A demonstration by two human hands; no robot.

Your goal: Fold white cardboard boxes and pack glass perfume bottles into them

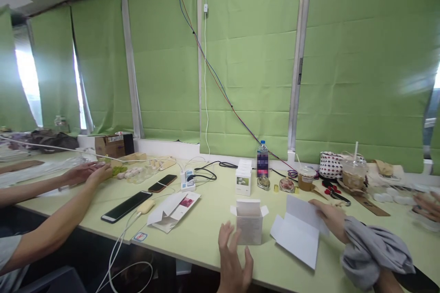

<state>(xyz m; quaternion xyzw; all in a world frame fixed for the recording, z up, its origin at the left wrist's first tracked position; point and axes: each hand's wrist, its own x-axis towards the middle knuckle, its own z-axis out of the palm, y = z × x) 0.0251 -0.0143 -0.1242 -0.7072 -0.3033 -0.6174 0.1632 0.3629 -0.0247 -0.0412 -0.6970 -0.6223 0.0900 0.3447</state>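
Note:
My left hand (235,256) is raised at the table's near edge, fingers spread and holding nothing. Just beyond it stands a small white carton (249,229) with its top flaps open. To the right, my right hand (332,219) pinches the upper right edge of a folded white card sheet (299,237), whose panels stand partly unfolded over the table. A grey bunched sleeve (376,249) covers my right wrist. The fingertips behind the sheet are partly hidden.
White boxes (243,183), a bottle (263,160), round ornaments (286,185) and drink cups (306,178) line the back. Left lie a flattened carton (174,210), phones (126,206) and a power strip (187,181). Other people's hands (91,171) work at the left and far right.

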